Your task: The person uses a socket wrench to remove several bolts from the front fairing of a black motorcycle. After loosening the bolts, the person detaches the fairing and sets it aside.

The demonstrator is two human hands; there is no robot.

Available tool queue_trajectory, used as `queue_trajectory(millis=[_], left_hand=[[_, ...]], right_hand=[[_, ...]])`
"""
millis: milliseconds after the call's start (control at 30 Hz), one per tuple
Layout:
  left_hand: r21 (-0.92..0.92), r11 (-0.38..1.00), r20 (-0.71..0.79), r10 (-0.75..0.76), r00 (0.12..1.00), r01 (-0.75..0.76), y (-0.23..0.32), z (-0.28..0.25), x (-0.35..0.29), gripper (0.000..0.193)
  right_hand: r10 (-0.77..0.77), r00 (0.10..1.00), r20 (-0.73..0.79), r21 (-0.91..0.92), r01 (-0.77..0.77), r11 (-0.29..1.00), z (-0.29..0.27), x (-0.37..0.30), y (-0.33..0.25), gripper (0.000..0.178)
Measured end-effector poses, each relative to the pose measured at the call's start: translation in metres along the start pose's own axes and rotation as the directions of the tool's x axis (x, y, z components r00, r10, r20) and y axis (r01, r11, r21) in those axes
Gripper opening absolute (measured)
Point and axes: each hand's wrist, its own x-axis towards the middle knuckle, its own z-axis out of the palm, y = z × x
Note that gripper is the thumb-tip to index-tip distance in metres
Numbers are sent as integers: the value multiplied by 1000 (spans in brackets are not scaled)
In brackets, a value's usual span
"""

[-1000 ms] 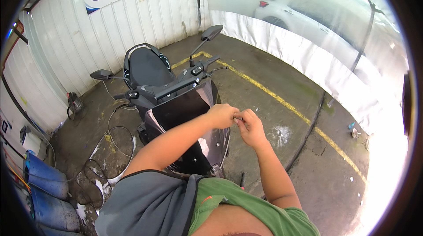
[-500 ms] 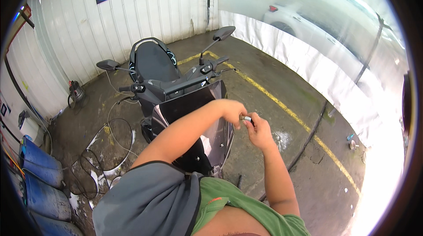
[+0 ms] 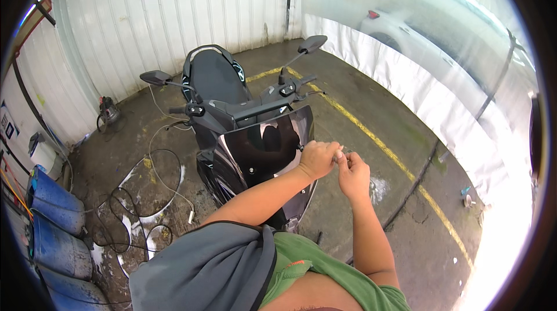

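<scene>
My left hand is closed, its fingertips meeting those of my right hand just beyond the right edge of the scooter's dark windshield. Between the fingers is a small piece, mostly covered now; half a second ago it showed as a short silver cylinder with a dark end. My right hand pinches it with thumb and fingers. What my left fingers grip is hidden. The black scooter stands upright, its front toward me and its seat farther back. A grey cloth covers my left shoulder.
Blue barrels line the lower left. Hoses and cables loop over the wet, foam-spotted floor. A small machine sits by the white wall. Yellow lines mark the floor. Behind a clear curtain at right is a white car.
Both hands have shifted slightly right. My left hand has turned, and the silver cylinder is now mostly covered by fingers. The whole view has swung, moving the scooter right in the picture.
</scene>
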Motion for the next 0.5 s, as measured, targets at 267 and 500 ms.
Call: queue_trajectory(millis=[267, 500], left_hand=[[-175, 985, 538, 90, 838, 6, -16, -24, 42, 25], [-31, 999, 806, 7, 592, 31, -11, -15, 42, 23]], right_hand=[[-141, 989, 52, 16, 140, 990, -4, -5, 6, 16], [-298, 953, 56, 123, 290, 949, -8, -3, 26, 20]])
